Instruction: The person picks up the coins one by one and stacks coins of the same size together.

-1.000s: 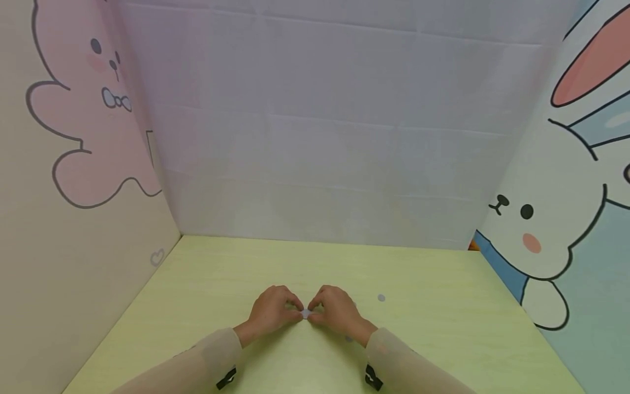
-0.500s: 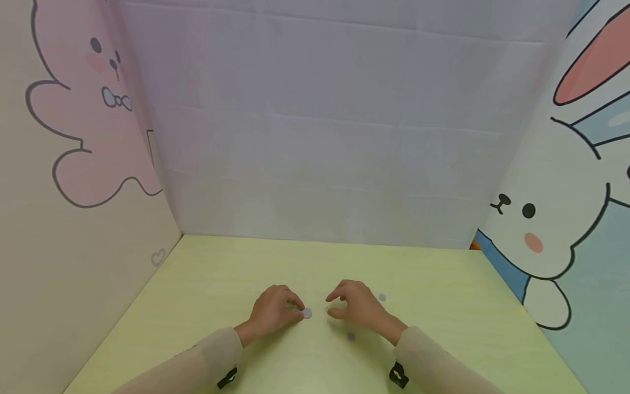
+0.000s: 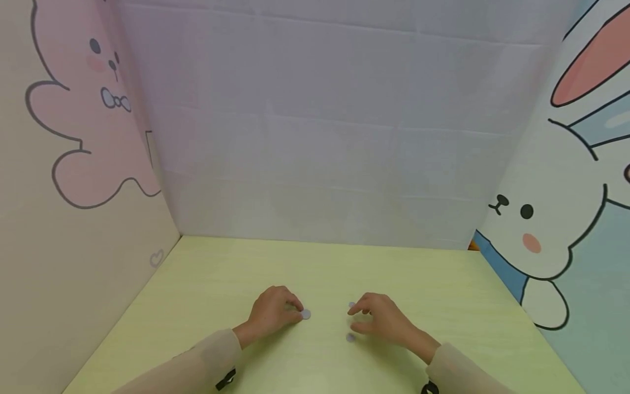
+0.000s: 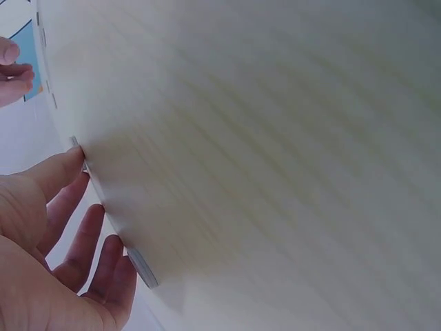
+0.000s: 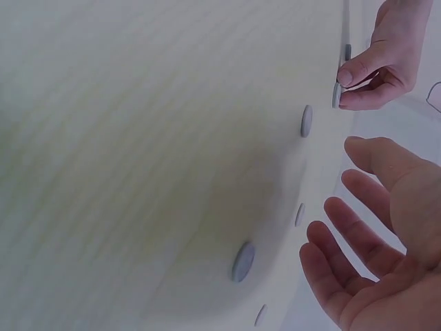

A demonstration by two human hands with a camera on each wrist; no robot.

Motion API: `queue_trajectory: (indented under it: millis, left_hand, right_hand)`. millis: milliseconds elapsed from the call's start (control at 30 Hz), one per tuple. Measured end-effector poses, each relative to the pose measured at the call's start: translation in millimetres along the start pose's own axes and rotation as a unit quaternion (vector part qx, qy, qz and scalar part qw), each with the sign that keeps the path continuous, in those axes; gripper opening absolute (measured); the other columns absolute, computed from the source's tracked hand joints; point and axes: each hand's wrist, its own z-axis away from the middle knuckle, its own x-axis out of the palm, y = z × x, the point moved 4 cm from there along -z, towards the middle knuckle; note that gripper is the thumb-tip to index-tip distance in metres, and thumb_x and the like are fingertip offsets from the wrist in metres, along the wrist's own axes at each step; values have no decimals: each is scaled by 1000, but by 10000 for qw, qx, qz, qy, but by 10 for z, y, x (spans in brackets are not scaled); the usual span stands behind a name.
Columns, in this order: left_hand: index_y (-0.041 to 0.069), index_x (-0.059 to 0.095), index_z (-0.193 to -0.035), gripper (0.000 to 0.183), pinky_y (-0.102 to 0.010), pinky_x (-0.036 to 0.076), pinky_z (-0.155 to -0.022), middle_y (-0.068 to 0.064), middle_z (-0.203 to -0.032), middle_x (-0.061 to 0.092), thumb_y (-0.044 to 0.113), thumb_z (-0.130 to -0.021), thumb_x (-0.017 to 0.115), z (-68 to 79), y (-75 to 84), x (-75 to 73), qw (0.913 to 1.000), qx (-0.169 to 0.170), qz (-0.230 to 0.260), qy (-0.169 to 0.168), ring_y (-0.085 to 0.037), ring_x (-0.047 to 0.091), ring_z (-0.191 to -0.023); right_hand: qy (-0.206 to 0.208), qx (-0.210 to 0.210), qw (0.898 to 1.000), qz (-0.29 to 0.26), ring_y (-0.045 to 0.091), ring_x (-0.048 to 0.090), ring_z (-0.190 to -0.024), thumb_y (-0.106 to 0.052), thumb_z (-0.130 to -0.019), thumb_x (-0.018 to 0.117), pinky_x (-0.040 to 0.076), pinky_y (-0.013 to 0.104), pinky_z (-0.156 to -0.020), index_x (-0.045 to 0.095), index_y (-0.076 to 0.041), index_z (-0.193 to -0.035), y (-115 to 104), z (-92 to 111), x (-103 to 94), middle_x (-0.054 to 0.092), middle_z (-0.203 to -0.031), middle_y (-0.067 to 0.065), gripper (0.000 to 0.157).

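My left hand [image 3: 275, 309] pinches a small, flat, pale grey disc [image 3: 305, 314] by its edge, between thumb and fingertips, low at the table. In the left wrist view, this disc [image 4: 74, 142] shows edge-on by the thumb tip, and another grey disc [image 4: 142, 267] lies beside the little finger. To the right, my right hand [image 3: 384, 320] hovers above the table with thumb and fingers apart and nothing between them. One disc [image 3: 351, 304] peeks out behind its index fingertip; another disc [image 3: 350, 337] lies just below its thumb.
Several more grey discs lie scattered in the right wrist view, among them one disc [image 5: 243, 261] near the bottom and one disc [image 5: 306, 121] higher up. The yellow-green table [image 3: 246, 262] is bounded by a white back sheet [image 3: 315, 137] and cartoon-printed side panels.
My right hand has let go of the disc both hands were touching and moved right, over toward the other discs. The left hand has stayed in place with its disc.
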Motion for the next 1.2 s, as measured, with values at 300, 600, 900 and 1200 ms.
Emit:
queue_trajectory:
  millis: [300,600,900,1200]
  left_hand:
    - [24,85,-87,11,-39,51,-79,9,-94,73,25,-81,94,-11,-3,5,10000,49,-27,-15,-16,63,-92]
    - [23,85,-87,11,-38,51,-78,8,-95,73,24,-81,94,-9,0,3,10000,51,41,-18,-16,63,-91]
    - [24,85,-87,11,-39,51,-78,8,-96,73,25,-81,94,-14,-12,8,10000,30,67,-58,-17,63,-92]
    - [24,85,-87,11,-40,52,-79,8,-96,74,25,-81,94,-19,-15,11,10000,65,50,-51,-17,64,-93]
  right_hand:
    - [-3,176,9998,-42,13,67,-88,-19,-83,91,52,27,-75,83,-11,-103,43,170,46,75,-102,-3,23]
    - [146,68,9993,326,10,62,-94,-21,-82,90,51,34,-85,84,-18,-102,63,247,140,72,-102,-11,22]
    - [242,102,9983,514,9,59,-94,-21,-83,91,52,35,-86,85,-23,-97,4,242,187,68,-100,-14,16]
    - [406,28,9984,400,7,58,-89,-19,-84,91,51,29,-78,85,-24,-90,-5,165,242,67,-94,-15,9]
